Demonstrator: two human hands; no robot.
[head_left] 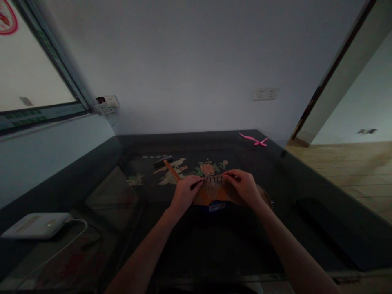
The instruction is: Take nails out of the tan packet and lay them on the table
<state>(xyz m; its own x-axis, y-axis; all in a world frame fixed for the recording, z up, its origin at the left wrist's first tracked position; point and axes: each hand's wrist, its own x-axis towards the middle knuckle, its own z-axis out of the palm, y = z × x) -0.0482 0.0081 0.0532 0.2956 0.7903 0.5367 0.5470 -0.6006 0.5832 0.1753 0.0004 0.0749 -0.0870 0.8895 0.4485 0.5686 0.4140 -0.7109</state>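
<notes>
Near the middle of the dark table, both my hands pinch the upper edge of an orange-brown sheet-like piece point(202, 199). Short dark strips line its top edge between my fingers, and a pale pattern runs down its centre. My left hand point(186, 190) has its fingers closed on the left end. On the right end, my right hand point(244, 187) grips in the same way. Just under the piece shows a small blue item with a pale label point(217, 207); its kind is unclear. An orange-brown stick point(172, 170) slants beside my left hand.
A dark block-like object point(163, 161) lies behind the stick. At the back right of the table point(275, 228) rests a pink ribbon point(255, 140). A white device point(38, 226) with a cable sits at left, and a dark flat object point(339, 230) at right. Walls stand behind and left.
</notes>
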